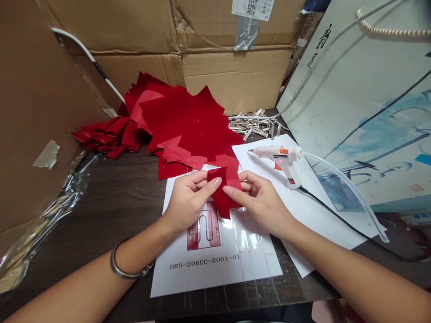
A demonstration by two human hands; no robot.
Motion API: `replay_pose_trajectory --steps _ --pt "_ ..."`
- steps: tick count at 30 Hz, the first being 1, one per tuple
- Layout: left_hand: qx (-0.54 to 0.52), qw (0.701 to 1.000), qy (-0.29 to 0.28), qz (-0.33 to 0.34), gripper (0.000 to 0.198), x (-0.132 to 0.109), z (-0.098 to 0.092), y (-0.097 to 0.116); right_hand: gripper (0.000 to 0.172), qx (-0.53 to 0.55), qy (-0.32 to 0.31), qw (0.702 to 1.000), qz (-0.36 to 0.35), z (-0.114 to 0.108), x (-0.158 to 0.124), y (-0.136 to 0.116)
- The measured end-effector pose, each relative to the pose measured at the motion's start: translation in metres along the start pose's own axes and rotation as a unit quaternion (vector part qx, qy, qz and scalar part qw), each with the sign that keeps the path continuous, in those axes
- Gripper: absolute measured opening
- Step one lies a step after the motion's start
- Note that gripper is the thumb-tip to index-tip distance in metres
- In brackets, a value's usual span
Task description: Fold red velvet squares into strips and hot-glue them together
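A small piece of red fabric is held up between my two hands, its lower end hanging over a printed sheet. My left hand pinches its left side between thumb and fingers. On the other side, my right hand grips it with the thumb pressed on the front. Just beyond lies a spread pile of red fabric pieces, some showing a paler back. To the right, a white glue gun with a lit red light rests on white paper.
Silver metal clips lie heaped behind the glue gun. Cardboard walls the back and left; a pale printed bag stands right. A black cord and a clear glue stick extend from the gun. Folded red strips lie left.
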State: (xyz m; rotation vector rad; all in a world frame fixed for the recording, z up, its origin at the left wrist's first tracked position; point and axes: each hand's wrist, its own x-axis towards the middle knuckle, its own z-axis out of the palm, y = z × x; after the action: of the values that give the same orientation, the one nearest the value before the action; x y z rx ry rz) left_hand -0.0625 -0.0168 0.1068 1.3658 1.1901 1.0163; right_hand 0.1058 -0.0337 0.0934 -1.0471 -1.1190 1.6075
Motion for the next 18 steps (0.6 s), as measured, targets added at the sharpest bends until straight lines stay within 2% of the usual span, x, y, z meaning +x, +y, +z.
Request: replay_pose_trajectory --steps 6,11,15,18 --pt "-0.095 0.995 -0.036 -0.019 0.015 0.0009 0.0031 0.0017 0.028 0.029 0.018 0.999 0.009 -0.0002 0.0003 -0.001" --pt "-0.114 0.993 -0.008 -0.042 0.016 0.0014 0.0052 0.0014 0.027 -0.009 0.026 1.0 0.014 -0.0028 0.0029 -0.001" --pt "-0.094 0.995 -0.017 -0.029 0.017 0.0017 0.0048 0.0017 0.031 0.017 -0.017 0.999 0.039 -0.0032 0.002 -0.0036" --pt "-0.058 0.998 -0.004 -0.011 0.02 0.0011 0.004 0.0019 0.028 -0.025 -0.046 0.997 0.05 -0.0029 0.0004 -0.0043"
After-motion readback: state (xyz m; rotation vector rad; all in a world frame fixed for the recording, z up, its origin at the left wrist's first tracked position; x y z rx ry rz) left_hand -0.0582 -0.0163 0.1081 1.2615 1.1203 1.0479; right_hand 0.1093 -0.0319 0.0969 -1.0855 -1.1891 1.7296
